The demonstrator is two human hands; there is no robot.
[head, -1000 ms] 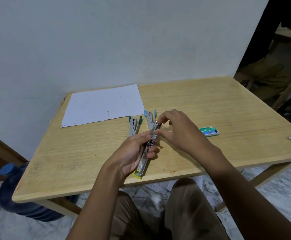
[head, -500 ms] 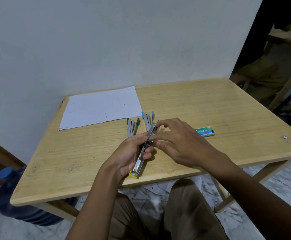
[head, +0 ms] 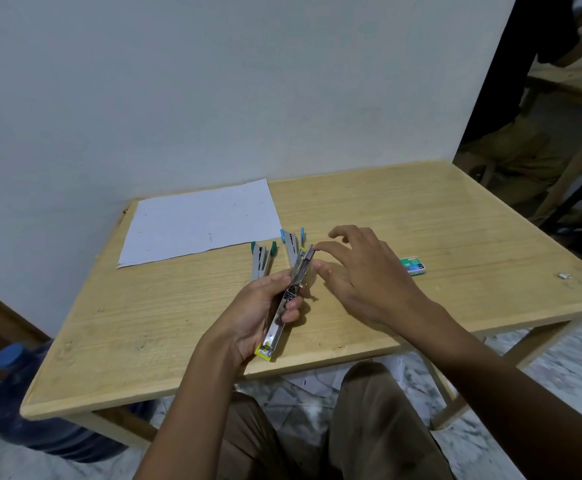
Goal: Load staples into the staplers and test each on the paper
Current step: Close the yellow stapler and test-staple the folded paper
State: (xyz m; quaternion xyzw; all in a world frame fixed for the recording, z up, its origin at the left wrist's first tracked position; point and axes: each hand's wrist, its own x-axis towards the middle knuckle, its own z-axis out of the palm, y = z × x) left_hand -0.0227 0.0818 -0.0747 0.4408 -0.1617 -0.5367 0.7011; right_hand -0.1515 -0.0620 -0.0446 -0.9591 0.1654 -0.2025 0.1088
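1. Gripping the opened yellow stapler [head: 291,296] in the left hand [head: 255,313], above the front of the table [head: 144,323].
2. Hovering the right hand [head: 362,271], fingers spread and empty, at the stapler's far tip.
3. Loading seemingly in hand; next, likely snapping it shut for testing on the paper [head: 199,223].

Items I see, each placed against the table [head: 421,216], which is light wood:
- Wall [head: 213,98]: pale and plain, just behind its far edge.
- Jug [head: 40,410]: dark blue with a blue cap, on the floor at its near left corner.
- Floor [head: 559,375]: marbled tile, beneath it.
- Loose papers [head: 303,379]: on the floor under it.
- Seated person [head: 518,147]: beyond its far right corner, at a second table [head: 580,88].
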